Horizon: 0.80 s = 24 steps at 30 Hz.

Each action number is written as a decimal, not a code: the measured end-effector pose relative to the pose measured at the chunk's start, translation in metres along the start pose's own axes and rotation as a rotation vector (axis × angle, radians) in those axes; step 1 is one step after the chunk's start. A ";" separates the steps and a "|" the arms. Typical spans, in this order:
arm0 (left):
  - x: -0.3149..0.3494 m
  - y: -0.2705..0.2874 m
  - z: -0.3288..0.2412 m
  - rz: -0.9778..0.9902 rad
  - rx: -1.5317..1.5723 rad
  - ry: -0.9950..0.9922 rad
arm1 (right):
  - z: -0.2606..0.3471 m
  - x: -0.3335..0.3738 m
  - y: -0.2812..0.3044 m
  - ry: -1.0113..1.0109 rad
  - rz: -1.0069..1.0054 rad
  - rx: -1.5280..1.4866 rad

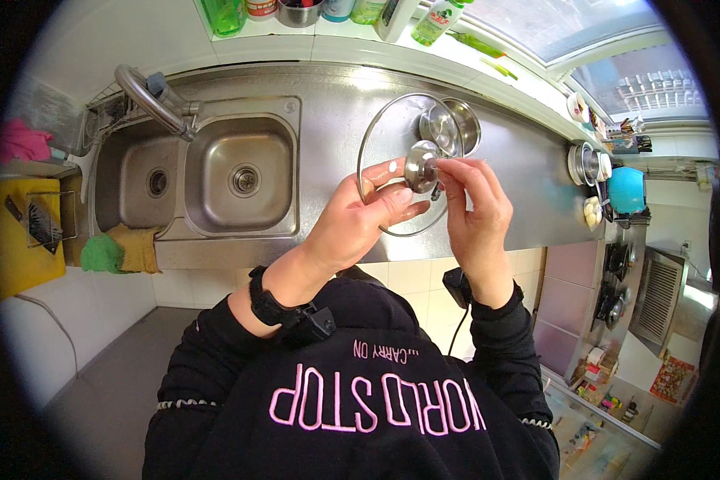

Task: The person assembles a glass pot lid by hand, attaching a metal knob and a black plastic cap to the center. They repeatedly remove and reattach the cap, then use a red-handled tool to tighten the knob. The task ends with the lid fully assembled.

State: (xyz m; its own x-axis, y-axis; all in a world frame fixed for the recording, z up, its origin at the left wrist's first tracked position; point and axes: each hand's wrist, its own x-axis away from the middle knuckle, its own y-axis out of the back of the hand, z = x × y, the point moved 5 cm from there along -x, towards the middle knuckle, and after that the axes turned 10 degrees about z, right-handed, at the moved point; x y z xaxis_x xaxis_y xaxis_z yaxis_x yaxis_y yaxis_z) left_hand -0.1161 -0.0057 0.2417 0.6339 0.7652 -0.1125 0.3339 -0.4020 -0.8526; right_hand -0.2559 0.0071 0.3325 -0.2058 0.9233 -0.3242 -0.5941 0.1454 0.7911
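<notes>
A round clear glass lid (374, 120) with a thin metal rim is held over the steel counter. My left hand (360, 212) grips it from the left, its thumb on one face and its fingers showing through the glass. Near the lid's middle is a round shiny metal knob (421, 166). My right hand (478, 204) has its thumb and fingertips pinched together at the knob's right side. Whether they hold the knob's end or a small part on it is too small to tell. Just behind the lid, shiny steel bowls (470, 128) sit on the counter, partly seen through the glass.
To the left is a double steel sink (244, 152) with a curved faucet (148, 100). Green and tan cloths (120, 250) drape over its front edge. A yellow cutting board (24, 232) stands far left. Bottles (436, 22) line the back ledge; stacked bowls (586, 164) stand at the right.
</notes>
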 end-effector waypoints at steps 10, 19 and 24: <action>0.002 0.005 -0.001 -0.002 -0.065 0.013 | 0.005 -0.004 -0.006 0.029 0.106 0.125; 0.004 0.011 -0.003 -0.036 -0.100 0.017 | 0.006 -0.010 -0.004 -0.167 0.207 -0.015; 0.005 0.014 -0.002 -0.047 -0.122 0.024 | 0.004 -0.011 -0.010 -0.077 0.189 -0.014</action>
State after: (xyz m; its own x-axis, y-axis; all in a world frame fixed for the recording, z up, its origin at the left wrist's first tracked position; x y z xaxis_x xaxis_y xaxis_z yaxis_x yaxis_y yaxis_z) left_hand -0.1071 -0.0085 0.2300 0.6315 0.7731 -0.0600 0.4454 -0.4250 -0.7880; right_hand -0.2450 -0.0036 0.3305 -0.2549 0.9582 -0.1302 -0.5616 -0.0370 0.8266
